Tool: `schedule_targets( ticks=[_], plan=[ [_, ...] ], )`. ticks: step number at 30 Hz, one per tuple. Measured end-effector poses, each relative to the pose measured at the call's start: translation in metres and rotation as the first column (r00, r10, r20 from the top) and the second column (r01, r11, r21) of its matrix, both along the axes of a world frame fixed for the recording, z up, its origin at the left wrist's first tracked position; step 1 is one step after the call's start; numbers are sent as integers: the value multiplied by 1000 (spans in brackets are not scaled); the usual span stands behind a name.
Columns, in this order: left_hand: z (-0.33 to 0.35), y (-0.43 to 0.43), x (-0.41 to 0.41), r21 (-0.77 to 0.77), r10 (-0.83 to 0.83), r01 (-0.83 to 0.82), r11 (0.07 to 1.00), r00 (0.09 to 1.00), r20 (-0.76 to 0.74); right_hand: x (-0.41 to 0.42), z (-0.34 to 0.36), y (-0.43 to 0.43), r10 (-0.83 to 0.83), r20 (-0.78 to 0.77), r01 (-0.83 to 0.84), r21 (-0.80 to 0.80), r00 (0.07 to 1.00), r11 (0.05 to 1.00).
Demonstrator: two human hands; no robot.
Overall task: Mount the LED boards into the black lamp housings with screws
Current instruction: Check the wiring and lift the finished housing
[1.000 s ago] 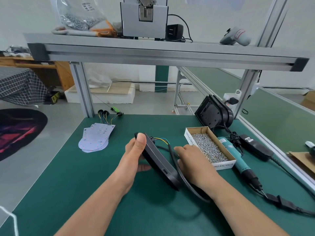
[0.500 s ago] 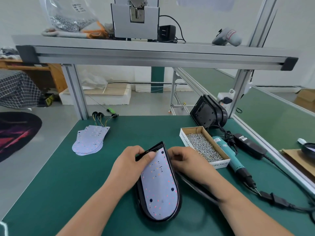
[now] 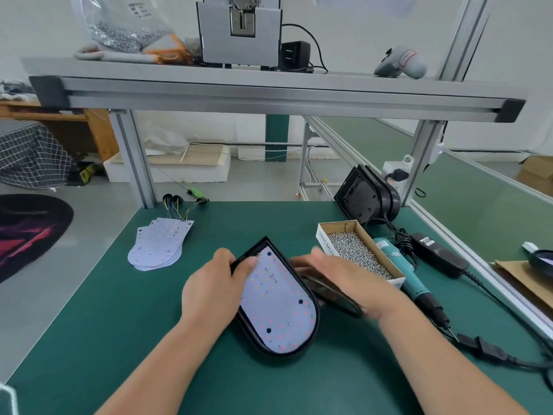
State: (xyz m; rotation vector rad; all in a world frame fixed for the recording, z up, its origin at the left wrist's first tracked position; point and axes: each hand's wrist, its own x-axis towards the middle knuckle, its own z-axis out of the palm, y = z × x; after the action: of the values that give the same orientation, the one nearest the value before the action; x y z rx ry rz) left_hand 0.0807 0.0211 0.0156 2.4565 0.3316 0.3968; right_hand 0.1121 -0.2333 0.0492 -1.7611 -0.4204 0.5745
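Evidently one white D-shaped LED board (image 3: 276, 307) sits, seemingly unscrewed, in the black plastic lamp housing (image 3: 263, 244) on the green bench (image 3: 119, 339), left hand (image 3: 209, 292) gripping its rim, blurred right hand (image 3: 344, 277) fingers unreadable, stack of spare white boards (image 3: 158, 247) waiting.

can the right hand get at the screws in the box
Probably yes: the right hand is just beside the screw box, whose top is open, with nothing between them. The left hand grips the lamp housing.
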Motion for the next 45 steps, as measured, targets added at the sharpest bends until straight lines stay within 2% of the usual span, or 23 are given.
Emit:
schedule_targets(
  ticks=[4,8,11,13,17,20,23,25,27,31,35,41,45],
  plan=[
    [0,12,5,-69,111,-109,992,993,30,0,1,-14,56,50,-54,-43,997,998],
    [0,10,5,-182,131,-121,976,990,47,-4,-11,8,-107,52,102,92,993,991],
    [-2,7,4,-272,82,-72,960,996,26,-3,-23,21,-266,46,255,160,963,954],
    [-2,5,4,-372,56,-45,927,998,18,-2,-25,22,-295,-43,296,253,955,921],
    [-4,1,4,-527,20,11,850,998,53,-1,-19,17,-321,-53,319,336,946,886],
    [-6,-4,1,-522,-23,54,851,998,65,0,-13,11,-345,-35,336,340,938,878],
    [-8,-9,-4,-418,-77,102,902,994,78,0,-4,0,-366,34,335,329,930,883],
    [-8,-11,-8,-334,-98,141,932,985,141,-2,2,-7,-354,112,300,335,928,893],
    [-10,-12,-8,-314,-98,169,934,968,232,-5,8,-15,-366,168,283,377,915,882],
    [-12,-12,-4,-319,-139,225,921,952,271,-4,18,-35,-476,239,335,457,846,824],
    [-15,-10,0,-293,-185,249,923,956,229,-4,27,-63,-587,290,392,518,756,760],
    [-23,-7,6,-247,-203,244,938,963,180,-14,37,-119,-821,293,507,670,490,542],
    [-25,-6,7,-232,-206,240,943,965,162,-21,31,-169,-933,173,607,718,317,339]
  ],
)
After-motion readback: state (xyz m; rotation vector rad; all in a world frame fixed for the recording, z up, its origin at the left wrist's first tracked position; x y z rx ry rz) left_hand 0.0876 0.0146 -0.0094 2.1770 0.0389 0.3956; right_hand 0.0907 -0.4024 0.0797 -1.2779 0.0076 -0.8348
